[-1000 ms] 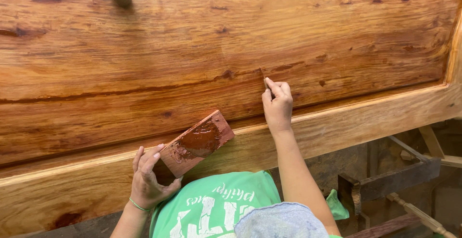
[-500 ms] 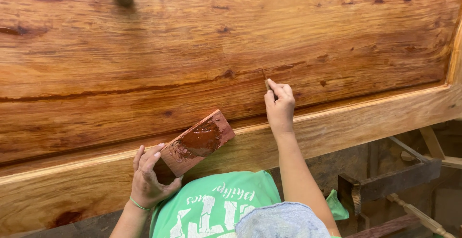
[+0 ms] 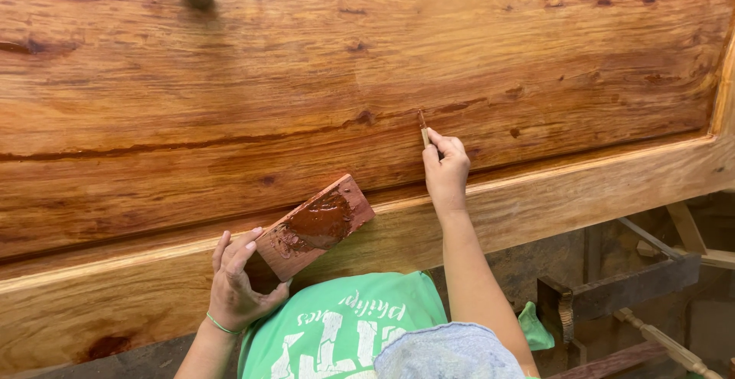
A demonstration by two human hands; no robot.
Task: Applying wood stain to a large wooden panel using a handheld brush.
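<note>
A thin wooden stick (image 3: 423, 128) is seen just right of the centre of the frame, and its tip, coated in red-brown paste, is pressed against a dark crack in the large wooden panel (image 3: 367, 65). It is pinched tightly by the fingers of the right hand (image 3: 445, 171), the grip being closed around its lower end. Towards the lower left, a small wooden block (image 3: 314, 227) smeared with the same filler paste (image 3: 320, 224) is grasped at its near end by the left hand (image 3: 239, 287), with the fingers curled around it. The paste could be smeared beyond the crack if the stick slips, and it could drip onto the lighter frame rail (image 3: 582, 187) if the block is tilted too much.
</note>
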